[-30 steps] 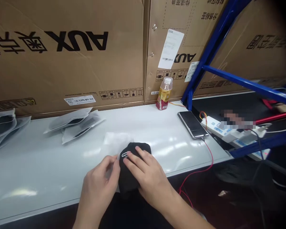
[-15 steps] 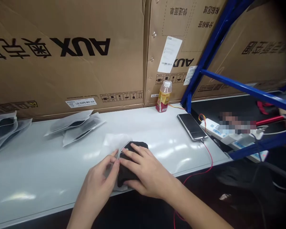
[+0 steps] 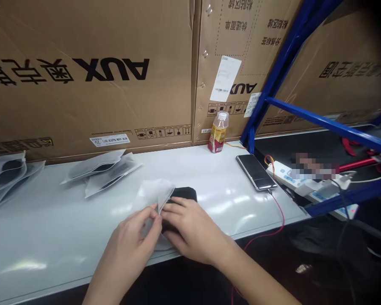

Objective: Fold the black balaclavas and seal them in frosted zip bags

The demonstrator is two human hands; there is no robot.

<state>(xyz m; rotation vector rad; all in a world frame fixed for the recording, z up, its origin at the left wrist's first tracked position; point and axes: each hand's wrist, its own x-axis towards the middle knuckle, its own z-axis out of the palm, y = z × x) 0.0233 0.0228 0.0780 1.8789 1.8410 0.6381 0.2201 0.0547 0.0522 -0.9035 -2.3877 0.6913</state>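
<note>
White film pouch is being pinched at its edge by the left hand while the right hand, just beside it, is pressing on black cloth

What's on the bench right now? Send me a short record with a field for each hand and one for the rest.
Left hand: pinching the edge of a translucent white bag
Right hand: pressing on a black soft item at the bag's edge
Rest: white Bench, filled bags, phone, drink bottle
</note>
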